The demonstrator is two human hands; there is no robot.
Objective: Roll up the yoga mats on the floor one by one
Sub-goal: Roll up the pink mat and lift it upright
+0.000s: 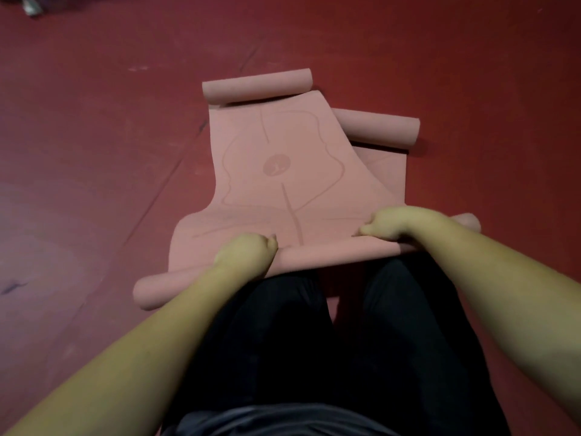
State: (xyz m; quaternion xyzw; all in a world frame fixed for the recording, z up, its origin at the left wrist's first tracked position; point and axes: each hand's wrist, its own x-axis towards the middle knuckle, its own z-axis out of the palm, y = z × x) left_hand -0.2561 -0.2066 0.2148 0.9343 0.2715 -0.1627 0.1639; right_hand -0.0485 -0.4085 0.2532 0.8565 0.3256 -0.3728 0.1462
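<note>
A pink yoga mat (276, 171) with faint line markings lies on the red floor in front of me, its far end curled into a roll (256, 85). The near end forms a roll (330, 253) across my knees. My left hand (246, 251) grips this near roll left of centre, fingers curled over it. My right hand (396, 223) grips it towards the right end. A second pink mat (388, 166) lies under the first on the right, and its far end is curled into a roll (379, 129) too.
The red floor (94, 152) spreads around the mats, with seams and scuff marks. My legs in dark trousers (314, 341) are just behind the near roll. Some grey clutter (31, 6) sits at the far left corner.
</note>
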